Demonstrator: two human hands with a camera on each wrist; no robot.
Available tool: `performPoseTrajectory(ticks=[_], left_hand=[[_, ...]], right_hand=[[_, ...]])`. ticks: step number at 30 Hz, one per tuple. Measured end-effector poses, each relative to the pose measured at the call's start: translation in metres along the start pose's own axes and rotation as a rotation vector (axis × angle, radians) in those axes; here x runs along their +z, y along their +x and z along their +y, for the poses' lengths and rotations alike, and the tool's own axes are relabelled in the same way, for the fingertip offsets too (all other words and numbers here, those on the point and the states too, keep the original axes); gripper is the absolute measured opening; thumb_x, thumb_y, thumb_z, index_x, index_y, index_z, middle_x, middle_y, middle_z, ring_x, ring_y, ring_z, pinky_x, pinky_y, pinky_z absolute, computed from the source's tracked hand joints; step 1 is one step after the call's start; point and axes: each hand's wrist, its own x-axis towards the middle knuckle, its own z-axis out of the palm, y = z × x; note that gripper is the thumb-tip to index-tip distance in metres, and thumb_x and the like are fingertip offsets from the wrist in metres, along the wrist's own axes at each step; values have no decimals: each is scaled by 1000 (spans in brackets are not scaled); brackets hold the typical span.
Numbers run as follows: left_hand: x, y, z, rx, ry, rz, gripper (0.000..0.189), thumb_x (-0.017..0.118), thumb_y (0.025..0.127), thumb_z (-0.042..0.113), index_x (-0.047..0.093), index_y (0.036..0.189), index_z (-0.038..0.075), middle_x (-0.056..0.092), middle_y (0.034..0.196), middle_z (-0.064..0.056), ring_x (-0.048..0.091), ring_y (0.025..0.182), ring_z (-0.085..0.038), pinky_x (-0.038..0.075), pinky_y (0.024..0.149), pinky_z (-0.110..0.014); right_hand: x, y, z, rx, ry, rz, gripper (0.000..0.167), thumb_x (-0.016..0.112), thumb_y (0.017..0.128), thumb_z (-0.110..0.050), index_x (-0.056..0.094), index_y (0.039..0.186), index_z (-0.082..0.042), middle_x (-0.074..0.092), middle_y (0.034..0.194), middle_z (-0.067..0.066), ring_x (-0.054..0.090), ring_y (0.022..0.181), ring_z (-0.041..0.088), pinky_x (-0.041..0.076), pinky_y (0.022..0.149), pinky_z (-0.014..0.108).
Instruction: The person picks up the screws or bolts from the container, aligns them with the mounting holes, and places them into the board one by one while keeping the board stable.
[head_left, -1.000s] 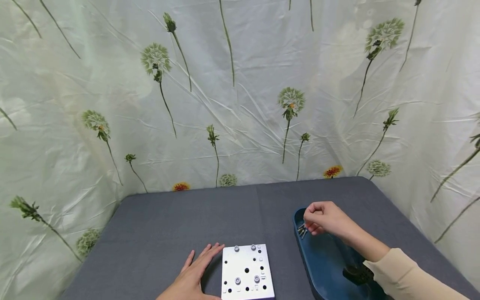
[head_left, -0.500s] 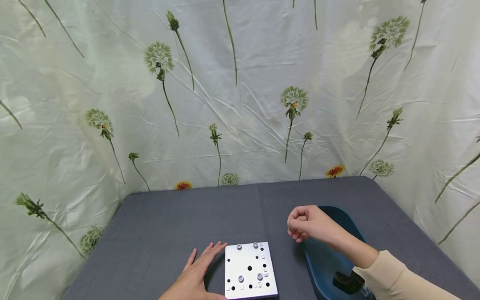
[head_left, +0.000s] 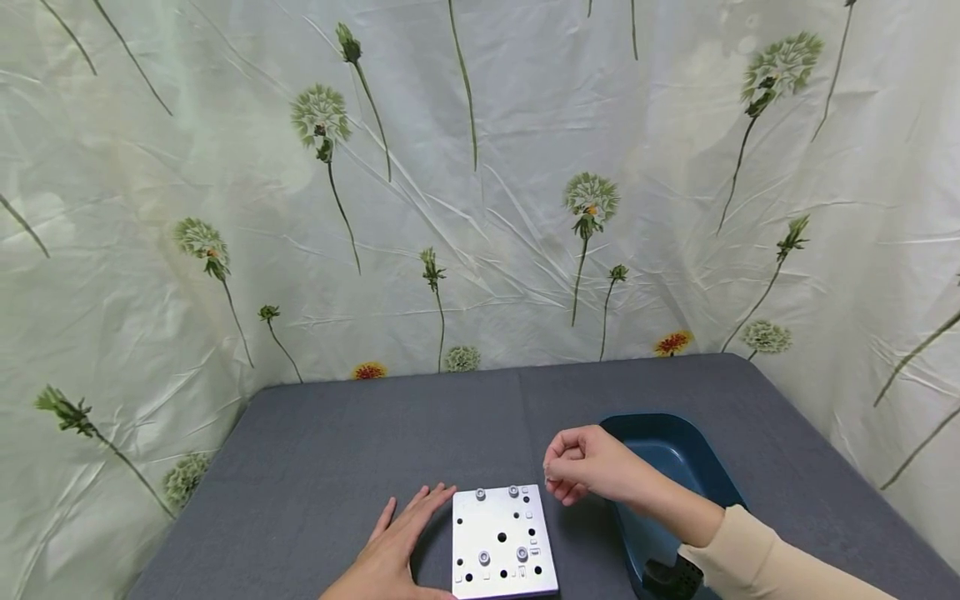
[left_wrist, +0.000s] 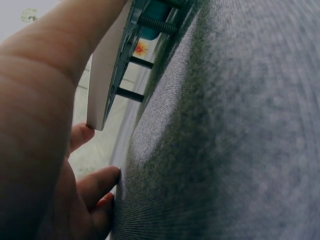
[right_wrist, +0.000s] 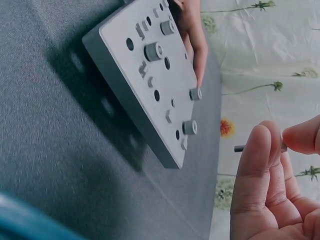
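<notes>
A silver metal plate (head_left: 480, 529) with holes lies in front of me, socket-head screws (right_wrist: 153, 51) standing in several of them. Threaded shanks (left_wrist: 131, 94) stick out beneath the plate in the left wrist view, holding it above the cloth. My left hand (head_left: 397, 550) is spread along the plate's left side, index fingertip at the far corner and thumb near the front corner. Between thumb and fingertips my right hand (head_left: 588, 467) pinches a small screw (right_wrist: 240, 148), its dark shank poking out past the fingers. That hand is just right of the plate's far right corner.
A dark blue tray (head_left: 675, 454) stands on the right, partly covered by my right forearm. Inside its near end is a black object (head_left: 671, 577). Grey cloth (head_left: 390, 433) covers the table, and a flower-printed curtain (head_left: 487, 250) hangs behind it.
My right hand has come out of the tray, leftward to the plate's right side, pinching a screw. The tray has shifted slightly in view; my left hand stays at the plate.
</notes>
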Motion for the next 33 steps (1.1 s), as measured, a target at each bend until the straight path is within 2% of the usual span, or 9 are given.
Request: performPoseTrajectory(ticks=[8,14,18,27,33], left_hand=[[1,1,1,9,17,17,112,89,76,67,32,169,41,41,174,-3,38,158,-49,17,116,-89],[1,1,-1,-7,12,-6,110,87,78,68,30,169,42,38,175,-1,35,160,-46,16,118,-87],[2,1,-2,2,20,4,110,86,78,69,31,169,43,38,175,-1,36,159,-46,18,117,-87],[3,0,-1,7,30,6,109,85,79,71,29,169,45,39,175,0,37,159,-45,19,117,-86],[2,0,-1,5,33,3,108,84,80,71,29,169,46,38,175,0,37,160,-45,19,118,-86]], right_hand=[[11,7,1,24,32,-11,14,69,99,-10,70,99,3,75,80,7,67,65,10,64,66,26],[19,11,3,51,61,-34,13,68,101,-9,70,101,3,76,81,6,67,64,9,64,66,26],[24,15,6,65,87,-54,14,67,100,-8,70,104,6,76,82,6,67,65,8,64,66,25],[32,18,12,137,174,-104,17,67,99,-9,70,105,6,73,82,4,65,66,7,61,65,20],[35,19,16,180,194,-121,16,67,99,-9,72,106,4,73,84,5,65,68,8,61,66,19]])
